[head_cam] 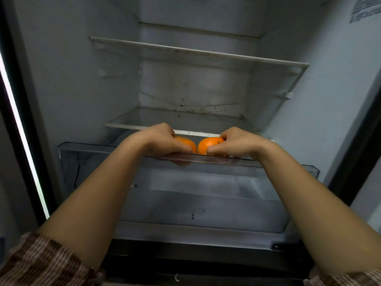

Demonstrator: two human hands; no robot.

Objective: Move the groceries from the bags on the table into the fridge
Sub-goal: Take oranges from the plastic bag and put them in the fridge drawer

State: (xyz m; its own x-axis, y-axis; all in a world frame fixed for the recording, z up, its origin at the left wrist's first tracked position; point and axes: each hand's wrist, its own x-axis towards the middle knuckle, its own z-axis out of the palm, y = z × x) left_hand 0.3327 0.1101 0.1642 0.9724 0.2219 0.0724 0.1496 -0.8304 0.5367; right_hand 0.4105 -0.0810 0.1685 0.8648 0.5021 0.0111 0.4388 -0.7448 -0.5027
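Observation:
Both my arms reach into the open fridge. My left hand (pixel 162 139) grips an orange (pixel 188 143), mostly covered by my fingers. My right hand (pixel 235 144) grips a second orange (pixel 208 146) right beside the first, the two fruits almost touching. Both oranges sit just above the front rim of the clear pulled-out drawer (pixel 86 159), below the lower glass shelf (pixel 165 118). The bags and the table are out of view.
An upper glass shelf (pixel 198 52) spans the fridge, with nothing on it. The lower shelf also holds nothing, and dark specks mark the back wall. The fridge side walls stand close at left and right. A dark door edge (pixel 12 120) runs along the left.

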